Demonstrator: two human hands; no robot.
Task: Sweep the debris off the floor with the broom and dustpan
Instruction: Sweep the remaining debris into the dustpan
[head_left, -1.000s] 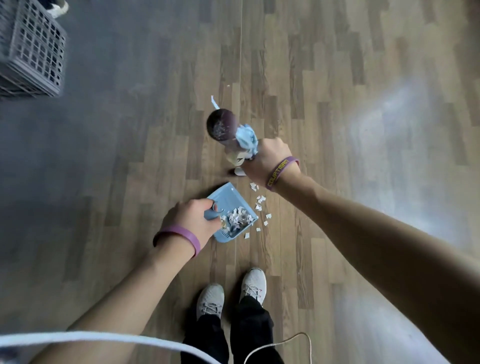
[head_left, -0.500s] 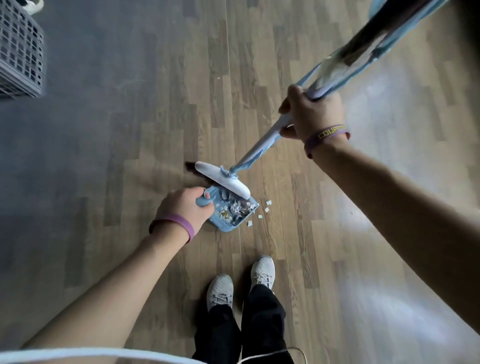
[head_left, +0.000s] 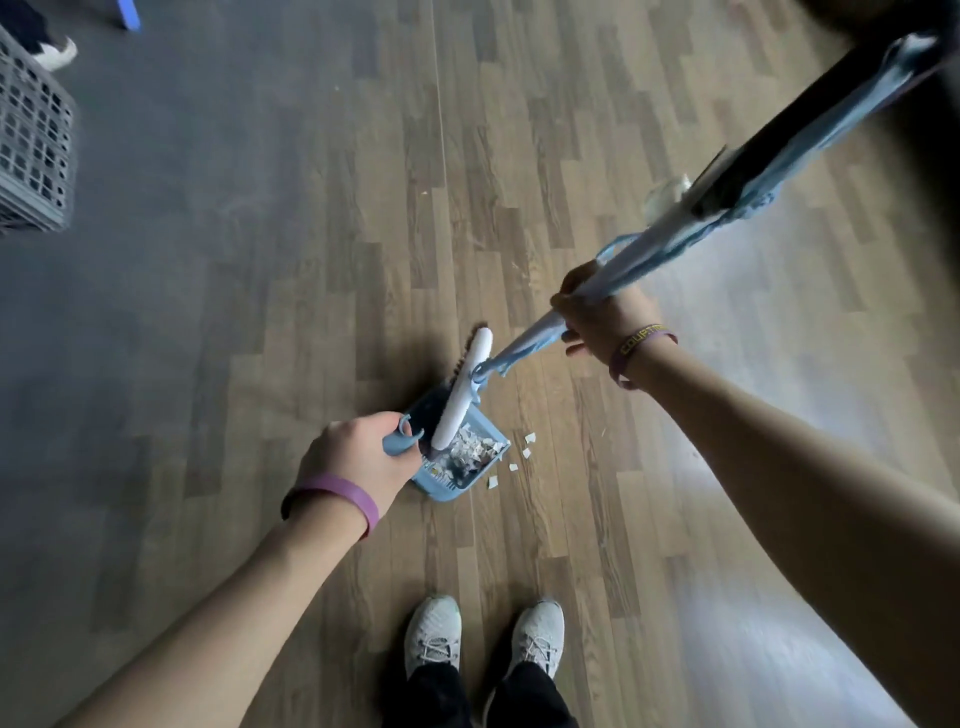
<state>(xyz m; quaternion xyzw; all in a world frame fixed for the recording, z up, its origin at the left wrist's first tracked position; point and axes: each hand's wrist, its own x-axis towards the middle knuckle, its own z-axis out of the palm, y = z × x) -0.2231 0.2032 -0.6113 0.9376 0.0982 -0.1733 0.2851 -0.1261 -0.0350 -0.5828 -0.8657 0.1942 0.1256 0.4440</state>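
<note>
A light-blue dustpan (head_left: 448, 488) rests on the wood floor, holding a heap of white paper scraps (head_left: 467, 449). My left hand (head_left: 358, 457) grips its handle. The broom's white head (head_left: 463, 389) lies across the back of the pan, reaching past its far edge. My right hand (head_left: 602, 319) is closed around the broom's pole (head_left: 727, 200), which slants up to the top right with blue cloth wrapped around it. A few loose scraps (head_left: 522, 457) lie on the floor just right of the pan's mouth.
A grey plastic crate (head_left: 34, 140) stands at the far left, with another person's shoe (head_left: 57, 52) behind it. My two grey sneakers (head_left: 483, 636) are at the bottom, close behind the pan. A grey mat (head_left: 156, 260) covers the left part of the floor.
The broom's pole swung from upright to a slant toward the top right. Its head came down over the pan and has turned from crosswise to lengthwise. The dustpan barely moved.
</note>
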